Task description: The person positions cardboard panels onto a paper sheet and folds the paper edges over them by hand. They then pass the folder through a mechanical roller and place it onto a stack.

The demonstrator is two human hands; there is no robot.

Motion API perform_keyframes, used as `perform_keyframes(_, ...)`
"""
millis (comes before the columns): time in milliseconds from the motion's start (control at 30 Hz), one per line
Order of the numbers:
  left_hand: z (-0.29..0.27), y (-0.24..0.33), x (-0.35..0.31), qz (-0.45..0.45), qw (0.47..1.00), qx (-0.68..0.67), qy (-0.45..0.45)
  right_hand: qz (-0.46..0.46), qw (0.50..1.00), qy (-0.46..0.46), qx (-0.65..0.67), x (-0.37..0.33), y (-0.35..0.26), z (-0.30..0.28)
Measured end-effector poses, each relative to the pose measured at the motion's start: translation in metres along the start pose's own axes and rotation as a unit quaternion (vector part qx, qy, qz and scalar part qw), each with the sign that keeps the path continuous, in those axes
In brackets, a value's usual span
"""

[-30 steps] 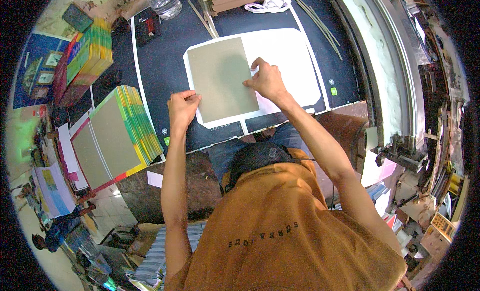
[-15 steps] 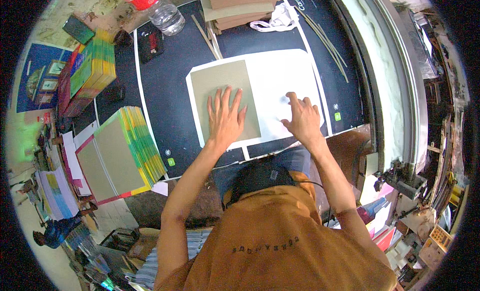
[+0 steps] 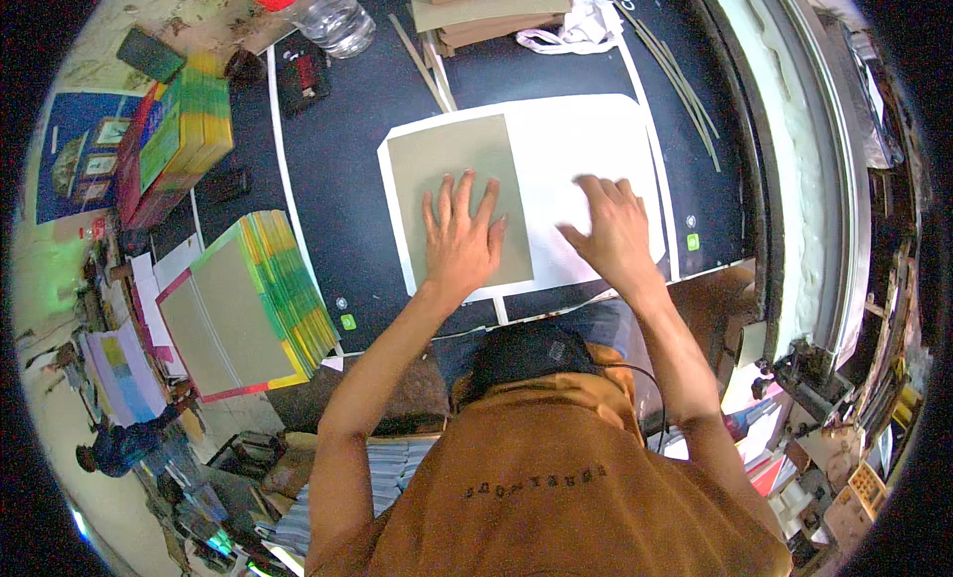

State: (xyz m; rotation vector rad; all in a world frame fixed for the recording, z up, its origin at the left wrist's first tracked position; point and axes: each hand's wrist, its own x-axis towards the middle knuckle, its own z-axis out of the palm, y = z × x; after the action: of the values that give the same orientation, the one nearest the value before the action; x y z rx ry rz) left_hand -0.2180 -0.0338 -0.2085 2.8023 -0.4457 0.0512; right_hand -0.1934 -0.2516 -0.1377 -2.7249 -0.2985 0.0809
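A brownish-grey board (image 3: 457,155) lies flat on the left part of a large white sheet (image 3: 566,140) with cut corners. My left hand (image 3: 465,235) rests on the board, its fingers spread and nothing in its grasp. Over the right half of the sheet is my right hand (image 3: 617,230), thumb and forefinger apart and fingers slightly bent. It holds nothing; whether its fingertips touch the paper is hard to tell. The sheet lies on a dark table mat (image 3: 342,190) with white strips.
Stacked covers with green and yellow edges (image 3: 288,289) stand at left, with another pile (image 3: 194,130) behind. At the back are a water bottle (image 3: 338,21), brown boards (image 3: 496,11), a white cloth (image 3: 586,26) and thin strips (image 3: 670,76). A long metal rail (image 3: 829,180) runs along the right.
The whole view has shifted slightly, so the table's things appear farther right. My left hand stays on the board; my right hand remains over the sheet, its fingers slightly moved.
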Motion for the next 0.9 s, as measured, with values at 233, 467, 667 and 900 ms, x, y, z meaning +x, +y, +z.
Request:
perform_keyframes(233, -0.034, -0.010, -0.020, -0.077, 0.956, -0.252, 0.127, -0.062, 0.993, 0.000, -0.099, 0.203, -0.098, 0.079)
perform_keyframes(467, -0.106, 0.014, -0.226, -0.423, 0.760, -0.418, 0.260, -0.041, 0.992, 0.000, -0.118, 0.238, -0.119, 0.069)
perform_keyframes(667, -0.122, 0.021, -0.249, -0.412, 0.763, -0.432, 0.248, -0.061, 0.987, 0.071, -0.132, 0.204, -0.103, 0.033)
perform_keyframes(900, -0.085, -0.007, -0.057, -0.078, 0.932, -0.310, 0.171, 0.072, 0.985, -0.038, 0.153, 0.054, -0.018, -0.015)
